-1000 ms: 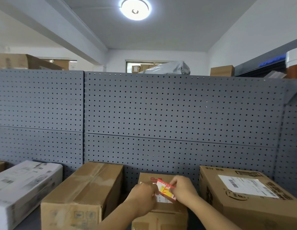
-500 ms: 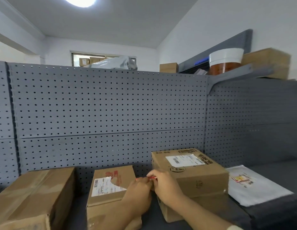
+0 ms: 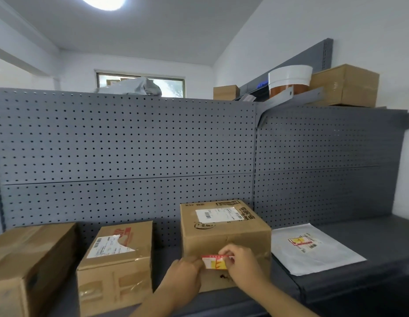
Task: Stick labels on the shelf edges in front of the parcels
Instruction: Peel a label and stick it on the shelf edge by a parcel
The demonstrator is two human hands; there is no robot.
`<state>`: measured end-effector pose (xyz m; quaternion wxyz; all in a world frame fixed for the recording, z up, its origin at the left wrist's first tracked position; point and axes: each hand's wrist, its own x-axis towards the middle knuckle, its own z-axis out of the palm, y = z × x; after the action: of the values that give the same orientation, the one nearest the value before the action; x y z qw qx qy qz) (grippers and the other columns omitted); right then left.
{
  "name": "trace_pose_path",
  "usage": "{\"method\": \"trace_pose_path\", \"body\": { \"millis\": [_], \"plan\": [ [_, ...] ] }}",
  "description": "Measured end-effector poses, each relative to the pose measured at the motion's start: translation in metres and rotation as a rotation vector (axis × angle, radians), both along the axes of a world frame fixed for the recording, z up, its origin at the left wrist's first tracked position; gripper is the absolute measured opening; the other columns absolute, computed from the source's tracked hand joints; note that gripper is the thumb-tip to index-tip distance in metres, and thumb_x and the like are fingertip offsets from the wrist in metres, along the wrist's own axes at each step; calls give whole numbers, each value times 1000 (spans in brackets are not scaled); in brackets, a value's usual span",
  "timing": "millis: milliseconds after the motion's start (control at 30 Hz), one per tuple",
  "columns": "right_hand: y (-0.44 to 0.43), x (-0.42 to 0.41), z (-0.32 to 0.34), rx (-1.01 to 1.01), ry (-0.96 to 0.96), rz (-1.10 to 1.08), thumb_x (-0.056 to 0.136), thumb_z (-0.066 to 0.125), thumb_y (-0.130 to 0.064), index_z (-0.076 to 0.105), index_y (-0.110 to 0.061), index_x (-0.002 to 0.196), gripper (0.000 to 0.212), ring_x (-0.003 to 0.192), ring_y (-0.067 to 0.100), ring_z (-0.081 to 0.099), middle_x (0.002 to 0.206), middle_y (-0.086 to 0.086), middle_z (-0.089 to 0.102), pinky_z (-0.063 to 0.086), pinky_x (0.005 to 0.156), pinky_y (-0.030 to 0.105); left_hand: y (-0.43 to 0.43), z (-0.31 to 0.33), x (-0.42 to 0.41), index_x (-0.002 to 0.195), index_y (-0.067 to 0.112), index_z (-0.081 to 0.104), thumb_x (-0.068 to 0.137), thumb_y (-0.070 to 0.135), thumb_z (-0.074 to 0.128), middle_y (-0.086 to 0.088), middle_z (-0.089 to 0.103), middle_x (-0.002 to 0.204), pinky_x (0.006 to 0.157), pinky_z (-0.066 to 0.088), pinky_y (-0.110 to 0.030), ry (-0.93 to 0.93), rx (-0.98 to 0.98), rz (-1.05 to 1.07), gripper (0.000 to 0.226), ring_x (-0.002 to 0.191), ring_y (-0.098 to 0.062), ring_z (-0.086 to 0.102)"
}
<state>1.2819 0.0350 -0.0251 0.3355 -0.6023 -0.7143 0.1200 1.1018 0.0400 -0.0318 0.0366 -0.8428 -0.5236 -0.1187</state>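
The person is holding the label against the front of the box, the left hand and right hand each pinching an end in a narrow grip, so it is seemingly not yet stuck, and the shelf edge is showing no labels.

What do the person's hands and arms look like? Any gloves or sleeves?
No gloves. The left hand and the right hand are bare, with no rings or watch in view. No sleeves show up to the picture's edge.
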Motion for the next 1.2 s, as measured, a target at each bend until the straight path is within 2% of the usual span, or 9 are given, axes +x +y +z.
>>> {"method": "trace_pose_path", "body": {
  "millis": [133, 467, 600, 633, 667, 700, 767, 967, 1200],
  "plan": [
    [-1, 39, -17, -48, -58, 20, 91, 60, -17, 58, -44, 79, 29, 87, 1, 62, 88, -20, 66, 51, 83, 19, -5, -22, 25, 124, 20, 56, 93, 17, 39, -4, 56, 134, 101, 40, -33, 41, -81, 50, 35, 123, -26, 53],
    [-13, 72, -34, -197, -43, 71, 92, 58, -15, 56, -41, 76, 31, 89, 1, 59, 88, -18, 61, 46, 78, 14, -9, -48, 67, 143, 9, 42, 104, 19, 35, -11, 43, 149, 111, 32, -29, 59, -313, 173, 41, 138, -24, 42],
    [-14, 71, -37, -209, -73, 68, 91, 59, -19, 55, -41, 75, 27, 91, 1, 60, 95, -15, 66, 50, 85, 18, 16, -58, 74, 144, -8, 34, 108, 17, 27, -4, 35, 156, 110, 29, -17, -135, -424, 312, 45, 143, -13, 35],
    [-14, 71, -39, -204, -78, 63, 91, 60, -19, 55, -40, 75, 27, 91, 1, 61, 96, -15, 67, 50, 85, 18, 12, -61, 72, 150, 28, 8, 107, 16, 27, -1, 33, 157, 110, 29, -15, -120, -465, 311, 48, 143, -11, 34],
    [-14, 70, -41, -200, -84, 60, 91, 60, -19, 56, -40, 75, 26, 91, 1, 61, 95, -15, 67, 50, 85, 18, 10, -64, 71, 74, -3, 41, 107, 15, 30, -1, 37, 154, 110, 33, -18, -101, -487, 336, 39, 141, -13, 38],
    [-15, 70, -42, -195, -92, 59, 91, 60, -18, 57, -39, 77, 25, 91, 1, 61, 94, -15, 66, 50, 84, 17, 13, -72, 69, 126, -11, 47, 104, 15, 35, -2, 43, 149, 110, 37, -25, -124, -522, 332, 36, 137, -18, 43],
    [-16, 72, -43, -188, -107, 61, 91, 59, -18, 58, -37, 80, 22, 92, 2, 60, 91, -16, 62, 49, 83, 17, 27, -81, 66, 137, 12, 50, 103, 20, 38, 0, 45, 145, 109, 38, -29, -1, -449, 282, 37, 133, -18, 46],
    [-17, 73, -47, -190, -134, 70, 92, 59, -18, 61, -34, 84, 18, 93, 4, 62, 90, -16, 62, 51, 84, 20, 2, -67, 73, 141, 11, 45, 104, 16, 35, -6, 45, 148, 111, 38, -32, 47, -449, 274, 39, 135, -24, 46],
    [-19, 70, -48, -178, -155, 97, 92, 61, -20, 62, -35, 87, 16, 91, 3, 61, 88, -18, 58, 49, 80, 16, 22, -75, 79, 141, 17, 44, 99, 41, 46, -6, 44, 148, 113, 35, -30, 203, -488, 138, 48, 137, -20, 43]
  ]
}}
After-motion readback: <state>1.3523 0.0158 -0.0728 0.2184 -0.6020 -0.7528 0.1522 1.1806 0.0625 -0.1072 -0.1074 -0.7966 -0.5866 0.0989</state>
